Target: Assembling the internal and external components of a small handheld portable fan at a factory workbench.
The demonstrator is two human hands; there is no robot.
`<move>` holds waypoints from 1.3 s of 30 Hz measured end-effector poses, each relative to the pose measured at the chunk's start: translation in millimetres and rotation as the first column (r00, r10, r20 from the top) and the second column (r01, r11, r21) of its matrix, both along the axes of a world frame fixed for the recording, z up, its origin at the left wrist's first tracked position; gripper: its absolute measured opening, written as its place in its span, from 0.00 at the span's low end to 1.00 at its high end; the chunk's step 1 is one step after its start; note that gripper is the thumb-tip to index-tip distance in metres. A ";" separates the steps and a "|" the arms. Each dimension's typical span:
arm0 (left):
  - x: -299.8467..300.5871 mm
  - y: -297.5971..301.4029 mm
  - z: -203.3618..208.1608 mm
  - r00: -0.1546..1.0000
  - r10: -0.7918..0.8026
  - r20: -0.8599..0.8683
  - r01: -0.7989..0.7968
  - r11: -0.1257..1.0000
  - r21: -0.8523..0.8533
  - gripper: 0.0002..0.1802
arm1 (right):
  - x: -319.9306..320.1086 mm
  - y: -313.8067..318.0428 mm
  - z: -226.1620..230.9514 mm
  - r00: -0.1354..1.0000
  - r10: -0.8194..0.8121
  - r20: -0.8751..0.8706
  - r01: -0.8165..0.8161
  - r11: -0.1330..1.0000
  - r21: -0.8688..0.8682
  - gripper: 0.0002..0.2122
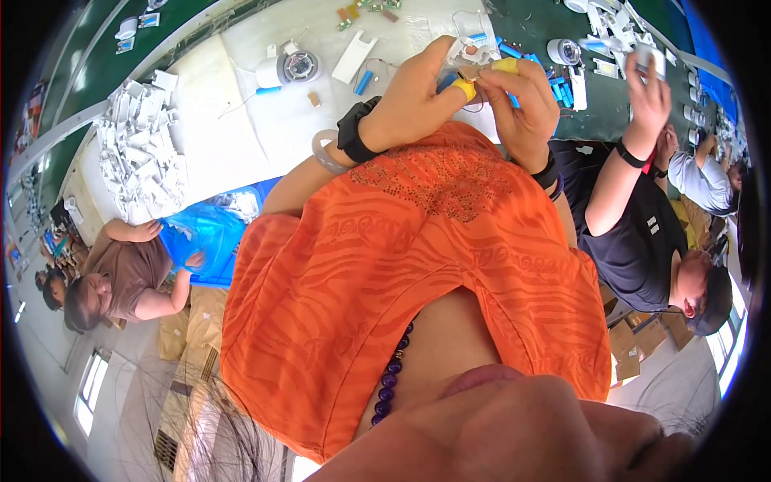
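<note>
A small clear plastic part (468, 53) is pinched between the fingers of both hands, which are raised close together over the white mat (233, 136). The left hand (414, 100) is curled, its thumb and forefinger closed on the part's left side; a yellow cot (463, 87) is worn on one fingertip. The right hand (524, 100) is bent over the part from the right, its fingers pressed together on it, and another yellow cot (506, 66) is seen on a fingertip there. A black watch (354, 132) and a pale bangle (324, 154) are worn on the left wrist, and a dark band (547, 175) on the right wrist.

Just beyond the part, blue cells (507, 51) are scattered on the mat's far right edge. Left of the part, on the mat, a white flat piece (354, 56) is laid, and further left a white tape roll (290, 67) is seen. Well left of the part, at the mat's left end, a heap of white plastic pieces (136, 149) is piled. Right of the part, a co-worker's raised hand (649, 100) is seen over the green bench (598, 96).
</note>
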State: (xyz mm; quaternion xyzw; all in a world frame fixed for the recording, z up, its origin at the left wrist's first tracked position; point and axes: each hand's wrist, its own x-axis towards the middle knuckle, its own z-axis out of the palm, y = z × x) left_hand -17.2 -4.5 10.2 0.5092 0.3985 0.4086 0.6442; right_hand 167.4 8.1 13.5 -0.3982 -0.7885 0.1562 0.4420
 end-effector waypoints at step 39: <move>11.5 -3.0 -5.0 0.999 0.043 0.033 -0.046 0.995 0.086 0.18 | -0.9 -3.5 6.0 1.000 -0.019 0.017 0.017 0.992 0.121 0.10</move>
